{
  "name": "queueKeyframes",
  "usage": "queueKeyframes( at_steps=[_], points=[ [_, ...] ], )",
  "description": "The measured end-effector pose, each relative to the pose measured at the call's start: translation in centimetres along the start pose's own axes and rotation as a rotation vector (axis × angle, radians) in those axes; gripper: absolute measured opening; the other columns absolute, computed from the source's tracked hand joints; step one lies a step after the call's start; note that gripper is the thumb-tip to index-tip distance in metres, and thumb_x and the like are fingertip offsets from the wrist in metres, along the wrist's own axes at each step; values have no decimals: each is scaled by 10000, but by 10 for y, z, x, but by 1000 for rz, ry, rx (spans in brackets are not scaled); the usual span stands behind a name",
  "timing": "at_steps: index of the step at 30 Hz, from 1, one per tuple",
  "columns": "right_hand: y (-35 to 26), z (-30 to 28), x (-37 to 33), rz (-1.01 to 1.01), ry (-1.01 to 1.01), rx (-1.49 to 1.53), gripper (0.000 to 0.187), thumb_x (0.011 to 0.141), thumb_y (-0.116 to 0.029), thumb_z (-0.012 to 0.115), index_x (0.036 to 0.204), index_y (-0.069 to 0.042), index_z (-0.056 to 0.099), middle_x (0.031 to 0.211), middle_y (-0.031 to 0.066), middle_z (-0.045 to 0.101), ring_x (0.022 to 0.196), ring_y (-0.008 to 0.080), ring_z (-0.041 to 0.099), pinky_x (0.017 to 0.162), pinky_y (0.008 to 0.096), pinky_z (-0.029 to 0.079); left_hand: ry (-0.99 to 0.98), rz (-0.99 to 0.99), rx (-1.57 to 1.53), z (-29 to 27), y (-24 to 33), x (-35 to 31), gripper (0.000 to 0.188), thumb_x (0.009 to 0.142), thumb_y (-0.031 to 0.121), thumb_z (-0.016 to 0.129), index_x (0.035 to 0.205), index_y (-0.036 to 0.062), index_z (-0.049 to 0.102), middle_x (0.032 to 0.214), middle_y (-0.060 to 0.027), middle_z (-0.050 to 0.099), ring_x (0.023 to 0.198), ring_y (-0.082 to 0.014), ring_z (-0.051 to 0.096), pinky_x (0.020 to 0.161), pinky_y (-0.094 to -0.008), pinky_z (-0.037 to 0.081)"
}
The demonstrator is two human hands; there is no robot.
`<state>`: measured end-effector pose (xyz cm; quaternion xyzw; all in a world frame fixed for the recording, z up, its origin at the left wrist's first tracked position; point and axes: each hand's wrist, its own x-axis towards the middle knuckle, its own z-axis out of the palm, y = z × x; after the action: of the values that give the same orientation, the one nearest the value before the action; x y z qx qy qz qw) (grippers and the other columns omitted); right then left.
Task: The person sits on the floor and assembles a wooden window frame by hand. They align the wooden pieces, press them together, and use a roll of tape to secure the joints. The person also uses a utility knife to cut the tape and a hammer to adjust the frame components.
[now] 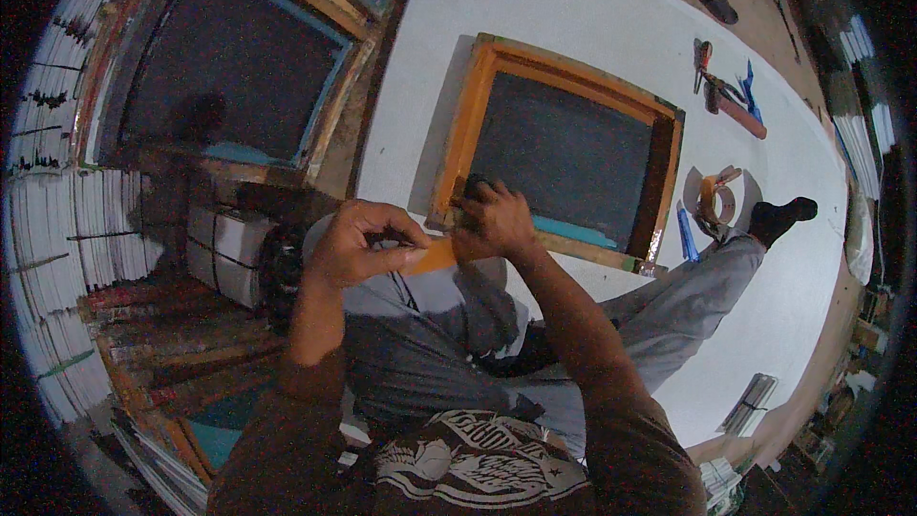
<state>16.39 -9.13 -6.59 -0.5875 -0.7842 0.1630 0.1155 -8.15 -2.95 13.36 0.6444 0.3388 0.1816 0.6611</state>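
While the left hand (371, 241) pinched an orange strip (434, 256) stretching toward the right hand (499, 222) (latter's grip: cannot tell), a dark framed screen (573, 155) lay just beyond; tape roll (705, 203), right; hand tools (737, 115), far right.

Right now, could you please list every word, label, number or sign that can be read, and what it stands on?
Dark shirt: white lettering and a pictorial print across the front; I won't copy the wording.
Orange strip in the left hand: no lettering I can make out.
Wooden frame: no readable text.
White bundled stacks at the left: any marks are too small or blurred to read.
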Motion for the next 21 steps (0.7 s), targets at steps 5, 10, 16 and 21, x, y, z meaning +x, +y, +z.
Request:
queueKeyframes(
  at_steps=[5,10,16,21],
  points=[
    [10,13,3,-6,-13,26,545,713,-551,730,1175,-262,725,1246,82,607,1197,332,544,995,519,442,16,-81,-67,2,2,-2,161,794,29,760,948,-3,727,881,-52,710,816,-88,658,719,-249,524],
    [4,0,3,-18,-12,99,544,741,-568,709,1186,-256,720,1247,82,613,1215,327,536,1012,518,426,19,-85,-85,0,1,-4,155,793,21,752,943,-7,726,871,-48,706,794,-89,658,701,-247,524],
    [4,-2,13,-81,-54,-7,487,810,-564,658,1183,-255,713,1246,82,623,1211,330,548,985,510,435,17,-46,-102,3,-11,-2,167,782,30,757,943,-2,729,868,-46,706,773,-89,653,688,-246,522],
    [-5,-45,15,-29,-237,63,492,812,-576,652,1169,-245,719,1241,95,634,1203,331,559,979,518,435,15,-43,-104,5,-11,2,173,787,39,758,952,-5,730,868,-49,706,767,-91,652,691,-249,526]
  ],
)
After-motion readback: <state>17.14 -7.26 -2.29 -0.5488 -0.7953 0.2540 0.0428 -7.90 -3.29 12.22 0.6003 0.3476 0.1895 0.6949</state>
